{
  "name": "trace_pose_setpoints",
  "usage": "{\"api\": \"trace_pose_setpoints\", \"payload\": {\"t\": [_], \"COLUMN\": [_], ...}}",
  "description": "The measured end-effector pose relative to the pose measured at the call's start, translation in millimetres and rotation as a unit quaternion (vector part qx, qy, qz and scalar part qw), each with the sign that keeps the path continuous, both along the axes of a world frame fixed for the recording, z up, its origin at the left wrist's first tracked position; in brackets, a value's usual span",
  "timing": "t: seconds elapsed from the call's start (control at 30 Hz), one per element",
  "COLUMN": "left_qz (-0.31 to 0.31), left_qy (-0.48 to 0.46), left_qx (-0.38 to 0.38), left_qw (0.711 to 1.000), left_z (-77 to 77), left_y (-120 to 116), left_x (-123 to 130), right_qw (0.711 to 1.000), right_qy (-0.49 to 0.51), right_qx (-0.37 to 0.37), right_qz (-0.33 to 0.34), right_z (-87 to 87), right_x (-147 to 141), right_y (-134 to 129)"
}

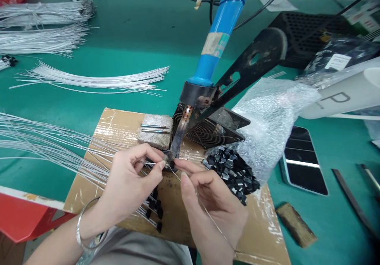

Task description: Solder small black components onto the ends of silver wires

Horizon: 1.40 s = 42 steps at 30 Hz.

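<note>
My left hand [127,184] pinches a thin wire just below the dark tip of a soldering iron [178,138]. Close beside it, my right hand [212,205] holds a strand of thin solder [213,221] that runs from the iron's tip down across the palm. The iron's blue handle [216,35] leans in from above, fixed to a black metal bracket [252,59]. Left of the tip sits a grey block [156,132] with two thin rods on it. Long white wires [97,170] pass under my left hand, some ending in small black pieces [154,205].
A heap of small black parts [231,172] lies on the cardboard [261,229] at right, by bubble wrap [267,110]. Farther right are a phone [304,160] and a brown block [297,223]. Wire bundles [97,79] lie on the green table [133,27] at left. A black fan [210,130] stands behind the iron.
</note>
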<state>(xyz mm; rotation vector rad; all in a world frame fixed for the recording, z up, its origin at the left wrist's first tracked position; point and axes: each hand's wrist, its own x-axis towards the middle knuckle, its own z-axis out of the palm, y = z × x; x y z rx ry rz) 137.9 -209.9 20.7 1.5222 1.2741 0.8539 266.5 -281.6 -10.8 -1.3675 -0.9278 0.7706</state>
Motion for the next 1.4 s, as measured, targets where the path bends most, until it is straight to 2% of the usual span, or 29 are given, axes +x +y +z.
{"api": "trace_pose_setpoints", "payload": {"t": [0.13, 0.33, 0.5, 0.7, 0.87, 1.13, 1.4], "left_qz": [-0.003, 0.001, 0.0, -0.001, -0.004, -0.006, -0.008], "left_qy": [-0.008, -0.008, 0.007, 0.001, 0.022, 0.006, -0.011], "left_qx": [-0.004, 0.0, 0.007, 0.009, 0.003, 0.011, 0.035], "left_qw": [1.0, 1.0, 1.0, 1.0, 1.0, 1.0, 0.999], "left_z": [-0.1, -0.2, -1.2, -1.7, -2.0, -2.5, -3.9], "left_y": [0, 1, 1, -1, 1, -2, -2], "left_x": [0, 0, 0, -1, -1, -2, -1], "right_qw": [1.0, 0.999, 1.0, 0.999, 0.999, 0.996, 0.996], "right_qy": [-0.005, 0.011, -0.015, 0.002, -0.02, -0.076, -0.079], "right_qx": [0.002, -0.023, 0.001, -0.012, 0.002, 0.04, 0.043], "right_qz": [0.007, -0.036, -0.017, -0.031, -0.028, -0.016, -0.021], "right_z": [-1.5, 5.0, 3.9, 5.1, 2.1, -3.8, -6.4], "right_x": [-1, -7, -5, -8, -9, -4, -3], "right_y": [1, 2, 2, 2, 3, 2, 2]}}
